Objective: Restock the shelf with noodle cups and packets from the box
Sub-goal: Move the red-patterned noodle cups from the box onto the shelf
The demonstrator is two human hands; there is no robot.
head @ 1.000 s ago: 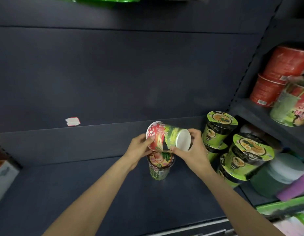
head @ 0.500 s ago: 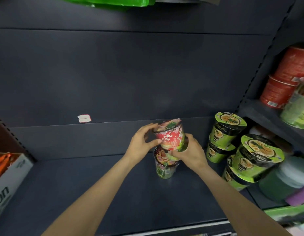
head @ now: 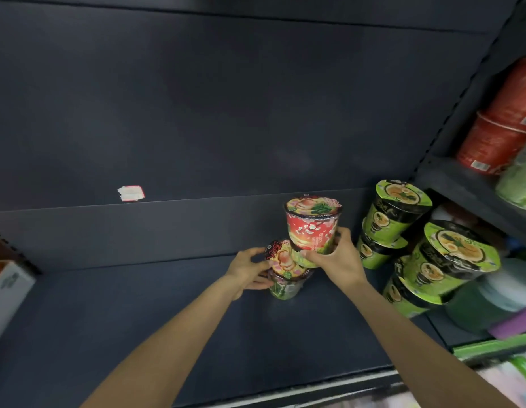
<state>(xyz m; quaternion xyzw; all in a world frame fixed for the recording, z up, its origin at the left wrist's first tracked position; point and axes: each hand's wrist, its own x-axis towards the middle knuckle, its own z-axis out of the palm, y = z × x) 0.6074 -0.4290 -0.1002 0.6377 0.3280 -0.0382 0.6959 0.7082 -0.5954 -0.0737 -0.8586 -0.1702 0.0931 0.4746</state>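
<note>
In the right hand: red cup, now straight up, was tipped | just below: bottom cup, left hand now wrapped around it

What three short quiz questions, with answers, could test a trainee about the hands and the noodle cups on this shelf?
1. True or false: the right hand holds the red cup upright.
2. Which cup does the left hand grip? A) the lower cup on the shelf; B) a green bowl; C) a red tub.
3. On which side of the red cup do the stacked green bowls stand?

Key
1. True: its lid faces up, and the fingers curl round its lower part.
2. A: the left hand wraps the lower cup near its lid.
3. On its right, against the shelf divider.
</note>
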